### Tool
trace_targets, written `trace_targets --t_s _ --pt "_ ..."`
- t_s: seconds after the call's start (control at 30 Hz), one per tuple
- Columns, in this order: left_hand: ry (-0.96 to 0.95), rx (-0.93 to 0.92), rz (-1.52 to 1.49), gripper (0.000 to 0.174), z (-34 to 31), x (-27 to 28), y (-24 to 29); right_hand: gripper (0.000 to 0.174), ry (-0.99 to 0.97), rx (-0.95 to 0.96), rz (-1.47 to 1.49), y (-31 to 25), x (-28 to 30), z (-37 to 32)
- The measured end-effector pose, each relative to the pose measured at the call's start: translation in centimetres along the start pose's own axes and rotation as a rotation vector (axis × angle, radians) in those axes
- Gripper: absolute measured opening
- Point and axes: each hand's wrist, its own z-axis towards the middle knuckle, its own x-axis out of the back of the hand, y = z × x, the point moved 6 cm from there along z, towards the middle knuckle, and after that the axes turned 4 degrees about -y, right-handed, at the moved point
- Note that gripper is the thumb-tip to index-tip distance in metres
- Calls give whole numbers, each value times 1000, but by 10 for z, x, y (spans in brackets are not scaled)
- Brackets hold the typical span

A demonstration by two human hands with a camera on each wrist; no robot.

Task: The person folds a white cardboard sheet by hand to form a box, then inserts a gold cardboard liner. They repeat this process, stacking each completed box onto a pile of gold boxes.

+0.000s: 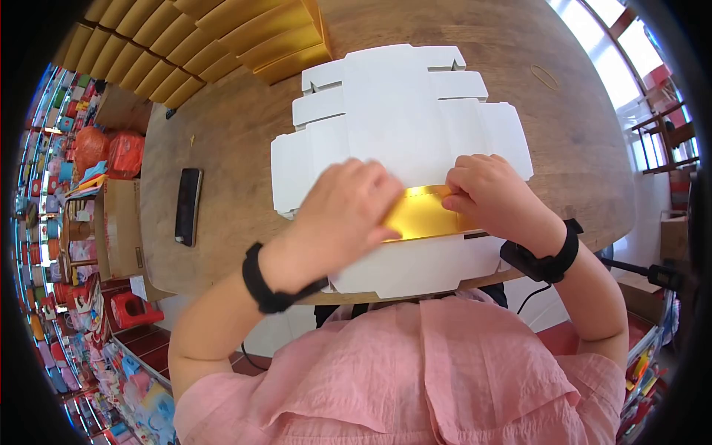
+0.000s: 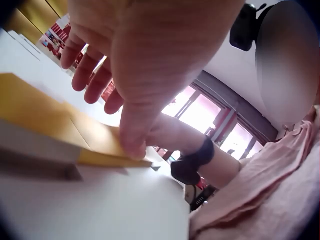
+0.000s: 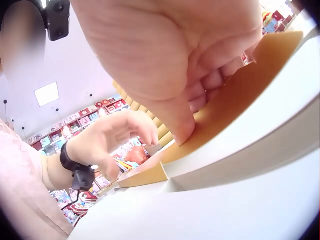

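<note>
White flat cardboard box blanks (image 1: 389, 111) lie on the wooden table in front of the person. At the near end, a gold cardboard panel (image 1: 423, 216) is folded up, its pale underside lifted in the right wrist view. My right hand (image 1: 493, 194) holds the panel's right part, thumb on the gold face and fingers curled at its far edge. Blurred in the head view, my left hand (image 1: 345, 211) hovers over the panel's left end. Its fingers are loosely spread in the left wrist view, with the thumb (image 2: 133, 142) close at the gold surface.
Rows of gold boxes (image 1: 170, 48) stand at the table's far left. A phone (image 1: 188, 208) lies on the left side of the table, and a rubber band (image 1: 544, 76) at the far right. Beyond the left edge are a cardboard box (image 1: 119, 230) and shelves of goods.
</note>
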Motion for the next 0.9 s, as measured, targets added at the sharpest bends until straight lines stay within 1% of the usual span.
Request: trace_targets --t_s 0.1,0.13,0.17,0.23,0.27,0.3,0.37,0.4,0.47,0.53,0.8,0.87,0.9 --pt "-15 -45 9 33 -14 -21 13 16 14 -31 -52 -8 0 -4" --pt "-28 -63 42 27 -16 -20 14 16 164 37 -156 -15 5 -8" --pt "-21 -63 45 27 -18 -23 15 17 315 104 -259 -24 10 -14" --pt "-13 -163 360 26 -26 -33 26 22 260 213 -207 -45 5 -27" --pt "53 -247 490 29 -30 -33 31 20 200 256 -243 -56 4 -34" --pt "58 -245 491 29 -31 -35 33 20 199 258 -248 -57 -3 -36" --pt "37 -223 557 35 -30 -40 36 19 303 348 -582 -62 -18 -40" --pt "47 -229 562 35 -31 -41 37 22 275 383 -607 -63 -19 -42" --pt "50 -196 526 35 -31 -43 36 23 272 397 -645 -62 -23 -45" --pt "55 -202 506 35 -33 -42 35 25 246 427 -675 -62 -24 -46" --pt "53 -211 451 34 -32 -39 37 24 253 442 -665 -61 -27 -47" --pt "22 -180 445 36 -32 -40 36 25 255 439 -661 -60 -27 -46" --pt "23 -181 445 36 -31 -40 36 23 277 451 -657 -60 -26 -46"
